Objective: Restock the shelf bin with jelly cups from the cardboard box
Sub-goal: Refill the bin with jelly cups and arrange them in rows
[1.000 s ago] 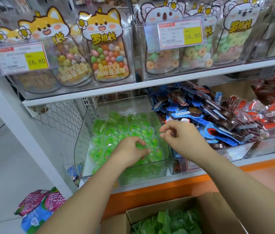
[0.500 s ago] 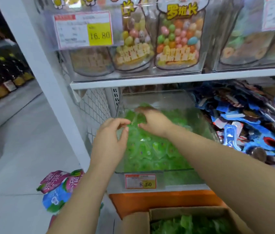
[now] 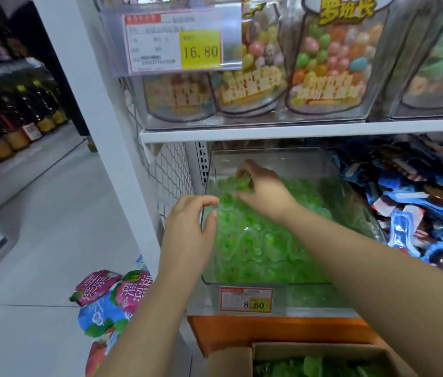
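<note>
Jelly cups [image 3: 263, 246] piled in shelf bin [image 3: 269, 156] at lower shelf's [image 3: 331, 312] left end; right hand [image 3: 263, 191] pinching some near back wall, left hand [image 3: 187, 224] relaxed, empty, at left wall. Release low, levelling rearward.

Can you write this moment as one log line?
stage: restocking | left hand: at left wall of shelf bin, grip unclear | right hand: in bin, fingers curled on jelly cups | cardboard box: green cups inside

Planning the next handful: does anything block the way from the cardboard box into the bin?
Nothing visible does. The bin is open-topped under the upper shelf, the cardboard box sits below its front, and the right hand is among the jelly cups.
</note>
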Motion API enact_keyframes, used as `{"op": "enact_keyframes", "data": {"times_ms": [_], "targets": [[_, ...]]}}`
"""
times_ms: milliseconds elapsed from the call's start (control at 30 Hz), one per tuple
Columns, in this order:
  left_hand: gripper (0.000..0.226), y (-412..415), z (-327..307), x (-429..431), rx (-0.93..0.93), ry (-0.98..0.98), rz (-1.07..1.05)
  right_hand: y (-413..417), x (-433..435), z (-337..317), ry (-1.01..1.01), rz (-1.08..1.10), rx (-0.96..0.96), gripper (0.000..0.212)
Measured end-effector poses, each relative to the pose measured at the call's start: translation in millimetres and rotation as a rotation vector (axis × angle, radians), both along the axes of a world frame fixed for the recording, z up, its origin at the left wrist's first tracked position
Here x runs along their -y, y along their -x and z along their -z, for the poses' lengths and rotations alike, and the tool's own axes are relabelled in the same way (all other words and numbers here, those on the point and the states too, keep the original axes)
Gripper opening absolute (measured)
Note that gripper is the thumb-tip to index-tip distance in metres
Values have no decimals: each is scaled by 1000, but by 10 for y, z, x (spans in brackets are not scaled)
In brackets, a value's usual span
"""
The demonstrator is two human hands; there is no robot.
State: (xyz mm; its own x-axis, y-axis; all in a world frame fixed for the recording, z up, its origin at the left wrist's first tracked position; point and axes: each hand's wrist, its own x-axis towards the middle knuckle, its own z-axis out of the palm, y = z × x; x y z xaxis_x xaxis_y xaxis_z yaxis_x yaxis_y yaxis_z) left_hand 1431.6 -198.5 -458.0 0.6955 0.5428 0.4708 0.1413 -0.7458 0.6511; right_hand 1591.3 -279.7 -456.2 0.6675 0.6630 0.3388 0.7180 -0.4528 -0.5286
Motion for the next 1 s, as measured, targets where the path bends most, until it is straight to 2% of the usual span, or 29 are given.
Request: {"op": "enact_keyframes", "data": {"times_ms": [100,167,200,300,333,433,533,633,700,733,833,1000], "targets": [[20,55,-112,130,52,-43,33,201,407,-153,-83,-48,-21,34],[19,55,-233,256,57,-2,78,363,709,-239,-92,-95,-29,40],[18,35,-277,320,44,58,104,436,845,-277,-90,-111,-24,43],[25,-20,-372,535,-35,429,250,606,1172,-389,-93,-121,1,48],[27,-29,-381,611,-56,496,307,647,1262,-433,-92,-126,10,47],[19,-59,-425,803,-20,426,387,727,1498,-583,-80,-151,-1,43],[9,-116,-555,936,83,604,424,728,1627,-689,-177,-103,-19,36],[9,-159,-618,1029,140,821,368,715,1676,-728,-422,29,-226,30],[9,-151,-555,1071,105,904,341,741,1693,-719,-434,40,-437,21],[8,-137,-510,1082,64,922,330,746,1695,-682,-384,36,-477,18],[8,-83,-378,1051,-117,850,331,720,1671,-527,-185,78,-420,7],[9,-124,-230,891,-371,592,309,625,1545,-320,-35,75,-614,6]]}}
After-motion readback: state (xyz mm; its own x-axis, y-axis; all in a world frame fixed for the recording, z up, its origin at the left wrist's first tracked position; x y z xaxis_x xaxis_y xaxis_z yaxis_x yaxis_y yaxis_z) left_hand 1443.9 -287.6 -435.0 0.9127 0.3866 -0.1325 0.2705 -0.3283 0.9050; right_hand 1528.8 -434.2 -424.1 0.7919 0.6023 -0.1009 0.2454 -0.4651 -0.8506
